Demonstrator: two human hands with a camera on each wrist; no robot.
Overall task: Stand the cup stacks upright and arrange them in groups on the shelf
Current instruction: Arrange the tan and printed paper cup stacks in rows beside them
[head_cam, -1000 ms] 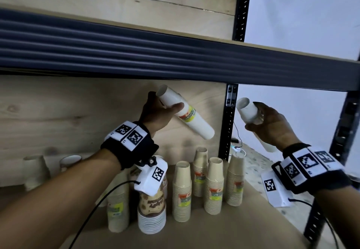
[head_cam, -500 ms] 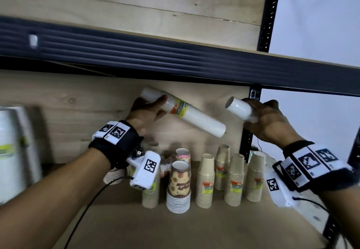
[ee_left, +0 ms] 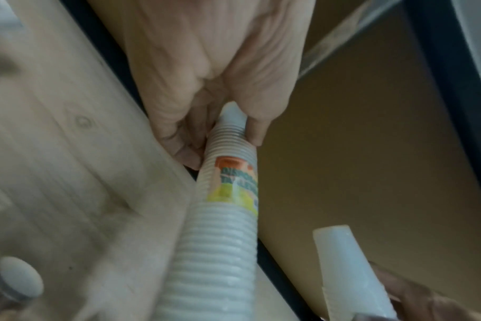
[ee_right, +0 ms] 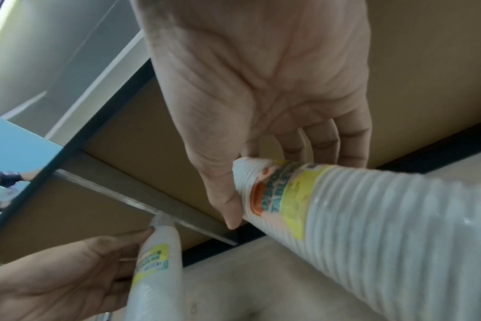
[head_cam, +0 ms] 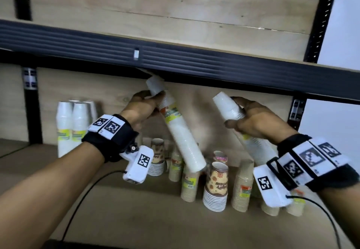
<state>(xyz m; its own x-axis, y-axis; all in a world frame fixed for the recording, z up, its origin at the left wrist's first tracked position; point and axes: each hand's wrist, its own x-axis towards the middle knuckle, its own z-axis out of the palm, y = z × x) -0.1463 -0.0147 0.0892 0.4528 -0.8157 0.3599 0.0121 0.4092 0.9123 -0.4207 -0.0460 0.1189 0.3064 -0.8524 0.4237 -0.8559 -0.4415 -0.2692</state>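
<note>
Two long white cup stacks with yellow-green labels are held in the air above the lower shelf [head_cam: 136,221]. My left hand [head_cam: 155,103] grips the left stack [head_cam: 176,132] near its narrow top end. That stack leans steeply, its top right under the upper shelf beam [head_cam: 194,63], its wide end just above the beige cups. My right hand [head_cam: 233,113] grips the right stack [head_cam: 228,106] near its top, and this one leans the same way. In the wrist views the left hand [ee_left: 220,134] holds its ribbed stack [ee_left: 220,249], and the right hand [ee_right: 250,180] holds its own [ee_right: 371,217].
Upright white stacks [head_cam: 70,126] stand at the back left of the shelf. Several beige cup stacks [head_cam: 189,186] and brown patterned stacks [head_cam: 215,188] stand in the middle and right, below both hands. A black post [head_cam: 296,112] bounds the right side.
Both held stacks have tipped from nearly level to steeply leaning. The left stack's top has risen to the beam. The view has swung left, bringing the white stacks at the back left into view.
</note>
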